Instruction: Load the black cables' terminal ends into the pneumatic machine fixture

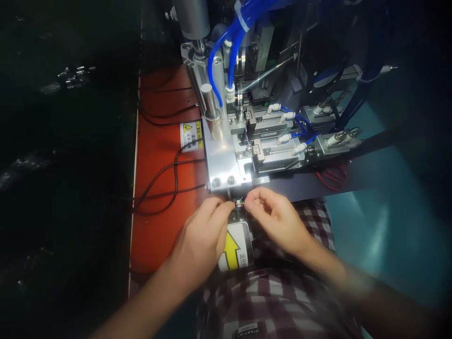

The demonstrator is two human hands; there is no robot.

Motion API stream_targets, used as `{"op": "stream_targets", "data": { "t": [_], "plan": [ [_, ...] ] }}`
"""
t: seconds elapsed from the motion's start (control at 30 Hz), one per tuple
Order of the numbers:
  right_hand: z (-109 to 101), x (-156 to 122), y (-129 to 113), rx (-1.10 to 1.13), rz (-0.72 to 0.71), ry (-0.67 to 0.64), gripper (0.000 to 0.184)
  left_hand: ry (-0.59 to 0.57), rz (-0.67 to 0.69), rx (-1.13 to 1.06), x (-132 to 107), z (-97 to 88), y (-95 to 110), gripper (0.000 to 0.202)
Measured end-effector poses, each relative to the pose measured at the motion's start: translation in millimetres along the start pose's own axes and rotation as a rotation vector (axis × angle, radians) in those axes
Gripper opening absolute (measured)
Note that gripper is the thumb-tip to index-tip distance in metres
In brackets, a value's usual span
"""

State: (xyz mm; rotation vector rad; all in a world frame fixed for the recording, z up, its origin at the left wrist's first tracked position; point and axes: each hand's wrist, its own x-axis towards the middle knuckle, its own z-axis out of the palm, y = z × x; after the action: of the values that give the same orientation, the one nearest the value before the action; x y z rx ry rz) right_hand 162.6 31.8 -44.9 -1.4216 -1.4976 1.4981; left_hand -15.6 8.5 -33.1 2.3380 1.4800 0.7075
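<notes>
My left hand (205, 233) and my right hand (275, 216) meet just below the front edge of a metal machine fixture (222, 160). Both pinch a tiny part with thin coloured wires (239, 203) between thumb and forefinger, the fingertips almost touching. The part is too small to name. Under the hands sits a dark block with a white label bearing a yellow arrow (236, 252).
An orange panel (158, 188) on the left carries black cables (169, 181) and a yellow warning sticker (191, 135). Blue air hoses (226, 52) and pneumatic cylinders (282, 141) fill the machine behind. Checked cloth (268, 292) lies below. Red wires (332, 176) sit at right.
</notes>
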Motion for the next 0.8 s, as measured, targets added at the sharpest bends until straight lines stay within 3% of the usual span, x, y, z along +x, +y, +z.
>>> {"op": "stream_targets", "data": {
  "t": [0.23,0.4,0.8],
  "plan": [
    [3.2,-0.8,-2.8,0.047,0.015,0.006,0.016,-0.008,-0.008,0.005,-0.1,-0.1,0.8,0.024],
    [-3.3,-2.7,-3.6,0.132,0.107,0.017,0.017,-0.012,-0.012,0.022,-2.2,0.9,0.4,0.026],
    [3.5,-1.5,-3.4,0.010,0.063,0.047,0.015,-0.009,-0.005,0.021,-0.9,2.3,-0.3,0.025]
  ]
}}
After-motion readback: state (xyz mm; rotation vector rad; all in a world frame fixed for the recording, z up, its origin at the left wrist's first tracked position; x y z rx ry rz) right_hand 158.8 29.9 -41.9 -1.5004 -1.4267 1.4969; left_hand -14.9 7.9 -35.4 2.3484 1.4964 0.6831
